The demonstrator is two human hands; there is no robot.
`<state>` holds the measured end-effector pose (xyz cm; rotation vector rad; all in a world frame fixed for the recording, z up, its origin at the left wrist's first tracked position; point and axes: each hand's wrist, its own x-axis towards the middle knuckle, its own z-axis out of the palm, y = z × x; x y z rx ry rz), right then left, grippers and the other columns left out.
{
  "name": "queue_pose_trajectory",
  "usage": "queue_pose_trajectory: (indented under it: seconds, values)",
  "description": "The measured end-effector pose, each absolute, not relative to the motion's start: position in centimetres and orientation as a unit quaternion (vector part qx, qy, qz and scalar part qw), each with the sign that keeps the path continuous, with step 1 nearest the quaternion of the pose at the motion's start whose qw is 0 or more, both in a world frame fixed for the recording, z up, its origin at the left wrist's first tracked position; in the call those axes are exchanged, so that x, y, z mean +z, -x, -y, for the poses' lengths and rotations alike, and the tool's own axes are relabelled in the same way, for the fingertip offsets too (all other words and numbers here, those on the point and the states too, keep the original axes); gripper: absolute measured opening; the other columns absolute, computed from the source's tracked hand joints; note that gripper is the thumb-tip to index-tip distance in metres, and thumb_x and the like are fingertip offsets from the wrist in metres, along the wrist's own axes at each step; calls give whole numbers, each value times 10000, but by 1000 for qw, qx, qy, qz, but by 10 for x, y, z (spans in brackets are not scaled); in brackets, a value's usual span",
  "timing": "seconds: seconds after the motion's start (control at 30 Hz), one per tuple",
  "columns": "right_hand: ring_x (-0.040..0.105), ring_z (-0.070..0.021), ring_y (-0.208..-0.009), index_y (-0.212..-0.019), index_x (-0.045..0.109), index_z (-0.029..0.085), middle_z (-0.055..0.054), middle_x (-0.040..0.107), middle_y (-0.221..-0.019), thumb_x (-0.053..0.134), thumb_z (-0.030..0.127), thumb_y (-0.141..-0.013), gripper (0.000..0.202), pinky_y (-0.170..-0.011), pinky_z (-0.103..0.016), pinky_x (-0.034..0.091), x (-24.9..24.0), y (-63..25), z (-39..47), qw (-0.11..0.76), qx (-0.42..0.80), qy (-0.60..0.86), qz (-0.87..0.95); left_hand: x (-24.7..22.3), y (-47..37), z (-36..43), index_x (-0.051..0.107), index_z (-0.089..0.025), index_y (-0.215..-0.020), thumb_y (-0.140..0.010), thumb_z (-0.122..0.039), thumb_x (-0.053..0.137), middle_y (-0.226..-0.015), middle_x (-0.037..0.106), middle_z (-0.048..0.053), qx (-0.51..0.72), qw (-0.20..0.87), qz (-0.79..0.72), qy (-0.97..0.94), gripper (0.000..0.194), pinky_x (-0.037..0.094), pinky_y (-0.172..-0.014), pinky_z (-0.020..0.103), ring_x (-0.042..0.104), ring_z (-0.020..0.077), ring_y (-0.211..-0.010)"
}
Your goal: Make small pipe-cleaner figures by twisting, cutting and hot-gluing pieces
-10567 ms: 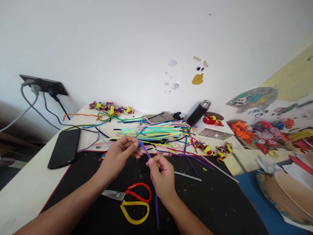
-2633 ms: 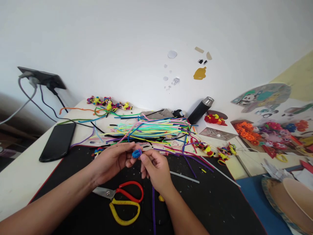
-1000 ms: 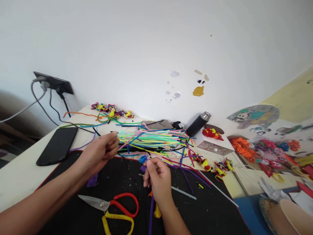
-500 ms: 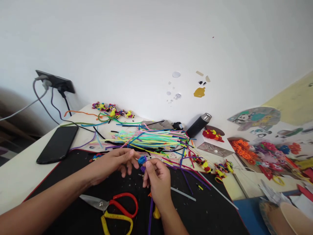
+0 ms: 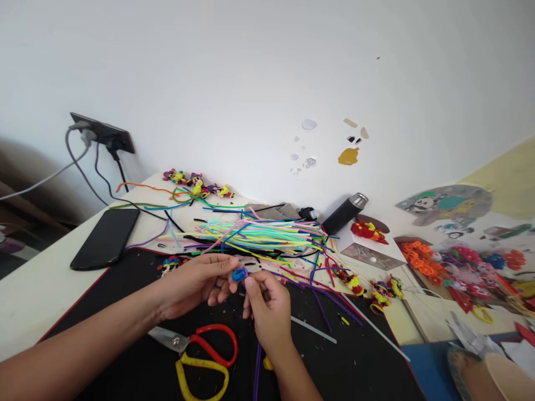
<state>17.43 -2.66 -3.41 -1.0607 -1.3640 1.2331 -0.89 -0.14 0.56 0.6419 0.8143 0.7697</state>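
Between my two hands is a small coiled piece of blue and purple pipe cleaner (image 5: 239,274). My right hand (image 5: 270,306) pinches its right side between thumb and fingers. At the left side, the thumb and fingertips of my left hand (image 5: 198,284) close around the blue part. Below the hands, a pair of scissors (image 5: 209,356) with one red and one yellow handle lies on the black mat (image 5: 334,367). A purple pipe cleaner (image 5: 257,370) extends along the mat beneath my right wrist. Partly behind my left hand sits a small colourful figure (image 5: 170,265).
Behind the hands lies a heap of multicoloured pipe cleaners (image 5: 259,236). A phone (image 5: 105,238) rests at the left, and a black flask (image 5: 345,214) leans at the back right. Several pipe-cleaner figures (image 5: 200,184) lie along the wall, below a power socket (image 5: 102,132).
My left thumb and fingers have come in onto the blue and purple piece, which has turned slightly. The camera view has shifted a little, so the surroundings appear farther right.
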Motion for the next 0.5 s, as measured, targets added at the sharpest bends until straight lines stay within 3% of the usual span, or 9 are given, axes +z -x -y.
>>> queue_pose_trajectory:
  seconds: [0.13, 0.5]
  values:
    - [516, -96, -414, -845, 691, 180, 36, 575, -534, 654, 487, -1015, 353, -438, -193, 379, -36, -174, 27, 483, 493, 434, 579, 12, 12, 0, 712, -137, -809, -664, -506, 998, -682, 690, 24, 352, 810, -378, -279, 489, 311, -409, 156, 549, 82, -504]
    - [563, -130, -471, -860, 723, 193, 14, 614, -574, 633, 392, -1027, 275, -482, -232, 428, -38, -174, 29, 457, 402, 445, 656, 7, 17, -1, 670, -139, -808, -704, -482, 973, -682, 609, -4, 333, 813, -383, -285, 470, 222, -468, 190, 510, 82, -532]
